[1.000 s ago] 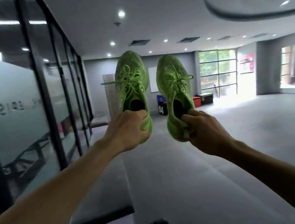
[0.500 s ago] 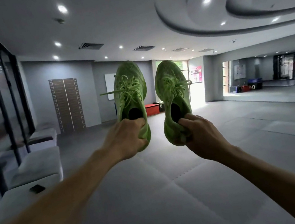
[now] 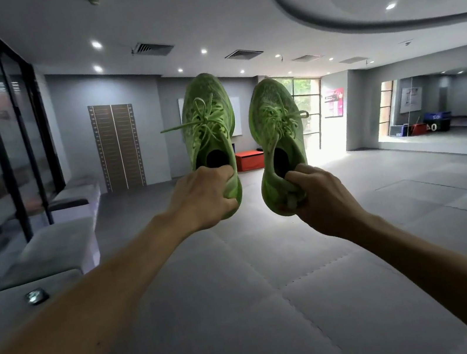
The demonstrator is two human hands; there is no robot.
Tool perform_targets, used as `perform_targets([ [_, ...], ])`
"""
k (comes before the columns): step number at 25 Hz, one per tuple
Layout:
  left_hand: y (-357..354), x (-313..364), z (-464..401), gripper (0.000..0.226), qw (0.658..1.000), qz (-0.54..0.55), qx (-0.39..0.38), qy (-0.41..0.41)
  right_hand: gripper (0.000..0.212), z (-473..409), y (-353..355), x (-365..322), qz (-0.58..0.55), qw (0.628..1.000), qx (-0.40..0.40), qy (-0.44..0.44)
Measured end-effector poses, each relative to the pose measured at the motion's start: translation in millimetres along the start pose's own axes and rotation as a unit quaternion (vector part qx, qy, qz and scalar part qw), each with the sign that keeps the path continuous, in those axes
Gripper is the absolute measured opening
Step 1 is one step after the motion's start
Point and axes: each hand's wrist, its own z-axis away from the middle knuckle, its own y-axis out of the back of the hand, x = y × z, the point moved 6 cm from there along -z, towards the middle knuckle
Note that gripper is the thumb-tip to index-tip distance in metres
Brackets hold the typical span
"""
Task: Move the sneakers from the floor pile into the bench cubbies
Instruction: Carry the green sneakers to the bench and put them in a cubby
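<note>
I'm holding the left sneaker (image 3: 208,125) and right sneaker (image 3: 276,135) up in the air at arm's length, toes up, side by side but apart. Left hand (image 3: 203,200) grip is pinching the heel collar; right hand (image 3: 320,197) is pinching the other heel, fingers hooking inside. Both are thin heel holds, so a swing is probably risking a drop. A loose lace (image 3: 174,128) is sticking out, likely to snag. The counter (image 3: 52,247) is sitting off left; cubbies aren't showing, so I'm risking a blind placement.
</note>
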Motion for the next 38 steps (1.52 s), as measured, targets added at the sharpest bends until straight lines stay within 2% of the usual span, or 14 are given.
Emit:
perform_targets([
  [10,-151,-128,-199,0.023,1.0,-0.024,-0.006,0.01,0.028,-145,-164,185,-0.03,0.999,0.01,0.0],
  [16,-240,-189,-309,0.033,0.999,-0.027,-0.021,0.012,0.043,-221,-255,288,-0.05,0.999,0.001,0.0],
  [19,-292,-217,-370,0.03,0.999,-0.03,-0.013,0.011,0.041,-259,-301,350,-0.05,0.999,0.007,0.008],
  [27,-412,-291,-532,0.041,0.999,-0.04,0.003,0.03,0.037,-370,-417,517,-0.058,0.998,-0.004,0.022],
  [29,-441,-315,-565,0.041,0.998,-0.047,0.0,0.038,0.03,-394,-451,552,-0.057,0.998,-0.015,0.018],
  [33,-493,-364,-625,0.039,0.997,-0.062,0.01,0.047,0.03,-439,-514,610,-0.06,0.998,-0.019,0.028],
  [38,-559,-438,-719,0.039,0.997,-0.068,0.024,0.037,0.015,-517,-598,683,-0.055,0.998,-0.02,0.034],
])
